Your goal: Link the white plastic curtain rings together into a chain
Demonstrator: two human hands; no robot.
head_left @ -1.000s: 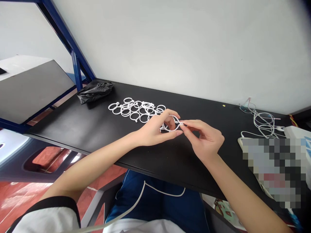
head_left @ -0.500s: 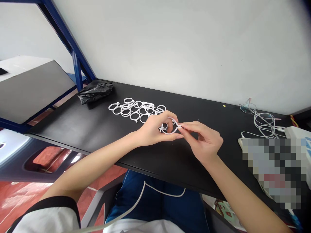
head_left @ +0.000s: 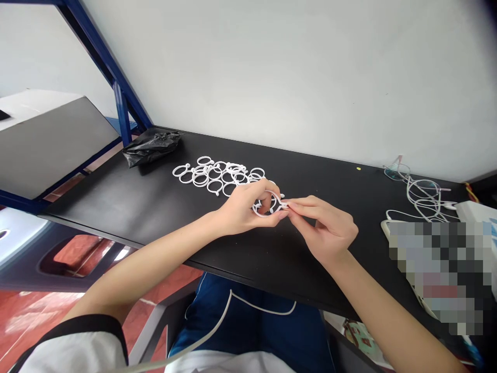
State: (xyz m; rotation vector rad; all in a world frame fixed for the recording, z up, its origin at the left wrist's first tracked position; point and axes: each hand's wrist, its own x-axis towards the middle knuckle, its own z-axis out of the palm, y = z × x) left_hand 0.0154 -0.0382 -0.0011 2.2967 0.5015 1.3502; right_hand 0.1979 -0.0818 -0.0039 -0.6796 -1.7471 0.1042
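A white plastic curtain ring (head_left: 283, 205) is held between my two hands above the black table. My left hand (head_left: 243, 208) curls around the ring, with its thumb below and fingers above. At the ring's narrow right end, the thumb and fingertips of my right hand (head_left: 328, 228) pinch it. Just behind and to the left lies a loose pile of similar white rings (head_left: 234, 168), most with a small knob on the rim. My left hand partly covers the nearest ones.
A crumpled black plastic bag (head_left: 153, 148) lies at the table's far left, near a blue metal frame (head_left: 121, 106). On the right are glasses (head_left: 396, 172), a tangled white cable (head_left: 423, 196), a white box (head_left: 479, 215) and a pixelated object (head_left: 438, 274). A wall stands behind.
My left fingers and thumb have closed in further on the ring, the thumb moving toward its narrow end. The ring has shifted slightly left; my right hand keeps its pinch.
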